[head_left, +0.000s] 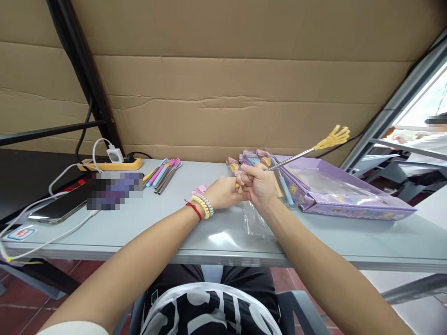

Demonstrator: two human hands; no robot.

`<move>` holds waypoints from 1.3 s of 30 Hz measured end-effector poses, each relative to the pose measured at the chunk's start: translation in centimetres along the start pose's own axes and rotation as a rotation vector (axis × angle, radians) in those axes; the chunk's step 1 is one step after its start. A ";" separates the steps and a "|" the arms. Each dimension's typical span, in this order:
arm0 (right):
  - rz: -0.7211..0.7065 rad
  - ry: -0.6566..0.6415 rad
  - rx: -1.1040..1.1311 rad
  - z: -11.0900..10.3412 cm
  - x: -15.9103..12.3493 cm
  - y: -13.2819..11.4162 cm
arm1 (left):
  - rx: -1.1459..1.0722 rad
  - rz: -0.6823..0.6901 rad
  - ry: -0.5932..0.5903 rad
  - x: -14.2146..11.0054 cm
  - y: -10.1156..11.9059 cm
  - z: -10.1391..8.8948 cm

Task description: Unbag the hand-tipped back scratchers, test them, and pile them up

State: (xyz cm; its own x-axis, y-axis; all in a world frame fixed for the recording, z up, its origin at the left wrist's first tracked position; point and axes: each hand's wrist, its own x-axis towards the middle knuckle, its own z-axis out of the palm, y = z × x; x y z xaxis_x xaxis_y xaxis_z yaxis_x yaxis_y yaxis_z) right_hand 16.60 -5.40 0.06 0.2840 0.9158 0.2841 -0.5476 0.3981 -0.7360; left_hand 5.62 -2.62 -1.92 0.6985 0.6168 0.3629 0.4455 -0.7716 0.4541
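A telescopic back scratcher (295, 158) with a yellow hand-shaped head slants up to the right over the table. My right hand (257, 182) is closed around its metal rod. My left hand (226, 191) meets my right one and is closed on its yellow handle end, mostly covered by the fingers. Just behind my hands lie several back scratchers in clear wrappers (256, 157), with yellow and blue heads. A crumpled clear plastic bag (254, 221) hangs or lies below my right hand; I cannot tell which.
On the right stands an open purple box (352, 211) with clear film. Several unwrapped back scratchers (164, 176) in pink, blue and yellow lie left of centre. A phone (63, 204), white cables and an orange power strip (131, 164) occupy the left. Cardboard (244, 79) walls the back.
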 end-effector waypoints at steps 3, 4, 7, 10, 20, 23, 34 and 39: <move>-0.036 0.036 0.007 0.1 -0.1 0.0 | 0.069 0.016 0.006 0.2 0.0 -0.1; -0.052 0.042 0.010 0.1 -0.2 0.0 | 0.095 0.010 0.009 0.2 0.1 -0.1; -0.096 0.056 0.021 0.2 -0.3 -0.1 | 0.162 -0.016 0.022 0.3 0.2 -0.3; -0.103 0.051 0.026 0.3 -0.4 -0.3 | 0.174 -0.025 0.024 0.2 0.3 -0.2; -0.090 -0.016 0.032 0.0 0.0 -0.3 | -0.126 0.093 0.033 -0.7 0.4 -0.7; -0.094 -0.022 0.022 -0.1 0.1 -0.2 | -0.144 0.091 0.040 -0.7 0.5 -0.5; -0.025 0.025 0.025 0.6 -0.5 -0.5 | 0.133 0.043 0.098 -1.1 1.2 0.5; -0.031 0.037 0.039 0.5 -0.7 -0.6 | 0.203 -0.004 0.120 -1.1 1.3 0.4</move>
State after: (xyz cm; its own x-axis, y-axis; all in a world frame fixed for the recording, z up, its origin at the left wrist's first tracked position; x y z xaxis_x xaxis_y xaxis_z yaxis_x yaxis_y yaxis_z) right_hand 16.33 -6.25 0.55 0.3301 0.9006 0.2829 -0.5677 0.4288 -0.7027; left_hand 5.65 -4.41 -2.08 0.6298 0.6250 0.4612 0.5603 -0.7768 0.2876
